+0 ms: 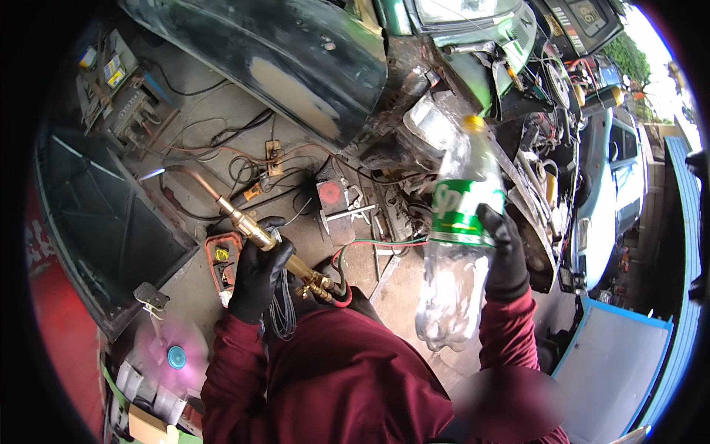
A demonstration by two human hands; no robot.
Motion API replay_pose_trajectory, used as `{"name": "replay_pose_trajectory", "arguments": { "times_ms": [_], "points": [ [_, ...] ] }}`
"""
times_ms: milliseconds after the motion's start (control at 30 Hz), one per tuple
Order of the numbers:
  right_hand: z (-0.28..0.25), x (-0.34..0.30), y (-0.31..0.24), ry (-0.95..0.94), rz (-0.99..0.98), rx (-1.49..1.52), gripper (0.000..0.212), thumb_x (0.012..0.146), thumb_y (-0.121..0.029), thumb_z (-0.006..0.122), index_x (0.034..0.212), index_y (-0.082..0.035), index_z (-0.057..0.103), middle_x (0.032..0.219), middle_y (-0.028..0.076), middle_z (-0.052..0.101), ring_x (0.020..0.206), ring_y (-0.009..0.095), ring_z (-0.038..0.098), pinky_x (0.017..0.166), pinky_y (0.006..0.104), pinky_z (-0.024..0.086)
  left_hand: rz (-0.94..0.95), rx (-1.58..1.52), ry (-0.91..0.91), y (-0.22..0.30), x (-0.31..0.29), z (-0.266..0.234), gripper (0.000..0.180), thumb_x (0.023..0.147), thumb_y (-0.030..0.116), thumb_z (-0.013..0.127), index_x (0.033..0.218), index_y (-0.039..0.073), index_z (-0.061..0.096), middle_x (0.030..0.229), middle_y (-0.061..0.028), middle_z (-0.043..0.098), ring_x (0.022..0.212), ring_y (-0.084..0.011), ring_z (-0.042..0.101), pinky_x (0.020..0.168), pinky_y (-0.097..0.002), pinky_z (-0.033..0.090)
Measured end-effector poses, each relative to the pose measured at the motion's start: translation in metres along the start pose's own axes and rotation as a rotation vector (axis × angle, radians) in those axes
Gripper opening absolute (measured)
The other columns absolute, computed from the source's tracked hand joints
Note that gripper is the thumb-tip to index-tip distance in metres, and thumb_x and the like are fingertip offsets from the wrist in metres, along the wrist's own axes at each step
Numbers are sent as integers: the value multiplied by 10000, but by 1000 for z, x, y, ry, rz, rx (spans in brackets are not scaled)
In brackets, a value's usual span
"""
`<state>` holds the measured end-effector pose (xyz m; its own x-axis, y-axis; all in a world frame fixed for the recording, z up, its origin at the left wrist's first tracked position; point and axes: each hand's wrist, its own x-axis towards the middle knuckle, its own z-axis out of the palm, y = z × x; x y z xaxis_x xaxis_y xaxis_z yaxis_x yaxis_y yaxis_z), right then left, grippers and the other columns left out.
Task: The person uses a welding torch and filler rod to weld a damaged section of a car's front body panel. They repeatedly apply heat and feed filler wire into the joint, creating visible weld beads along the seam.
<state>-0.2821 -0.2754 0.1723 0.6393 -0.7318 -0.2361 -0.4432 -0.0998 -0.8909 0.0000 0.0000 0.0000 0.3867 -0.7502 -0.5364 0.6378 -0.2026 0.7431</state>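
One brass torch (254,231), left of centre, is gripped by the left hand (255,277), gloved in black; its copper neck (203,183) ends in a bluish-white flame (151,175). Right of centre, the right hand (506,255), also gloved, grips an upright clear bottle (452,296) with green label (455,211) and yellow cap (473,123). Fingers cover parts of torch and label. Glare blurs the bottle's lower half; the hoses (370,242) pass out of sight behind it. Whether the left hand also holds the wire (282,314) cannot be told.
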Motion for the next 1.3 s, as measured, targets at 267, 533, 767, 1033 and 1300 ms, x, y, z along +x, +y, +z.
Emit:
{"name": "replay_pose_trajectory", "arguments": {
  "times_ms": [267,533,767,1033,1300],
  "points": [
    [32,43,12,81,4,182,400,1115,-234,659,1427,17,647,1278,93,751,1143,160,717,1044,326,554,29,-4,48,-2,-1,-14,469,1068,147,709,1491,35,541,1125,-11,609,1024,-93,607,909,-262,502],
    [44,47,-3,133,-65,285,514,1071,-311,744,1420,46,623,1272,147,724,1121,218,726,975,413,593,98,37,22,5,-2,2,445,1063,203,705,1485,153,574,949,26,645,574,-12,474,467,-205,347],
    [59,46,-18,186,-22,230,540,1113,-437,674,1334,56,676,1176,81,750,1081,152,692,1005,326,541,16,-23,-111,25,-3,10,425,1103,98,639,1496,29,493,1172,-98,662,999,-201,731,896,-408,666],
    [66,53,-22,168,-23,274,554,1131,-421,594,1380,69,662,1317,217,715,1222,313,695,1103,398,509,124,155,-1,11,10,-6,449,1061,214,692,1476,109,554,1006,-13,677,545,-11,465,455,-201,348],
    [71,66,-4,266,-386,-119,580,1053,-437,763,1348,55,680,1185,80,756,1043,164,728,942,321,586,93,95,-25,9,13,-18,456,1067,189,691,1492,107,549,969,9,644,564,-11,473,460,-202,352]
  ]
}}
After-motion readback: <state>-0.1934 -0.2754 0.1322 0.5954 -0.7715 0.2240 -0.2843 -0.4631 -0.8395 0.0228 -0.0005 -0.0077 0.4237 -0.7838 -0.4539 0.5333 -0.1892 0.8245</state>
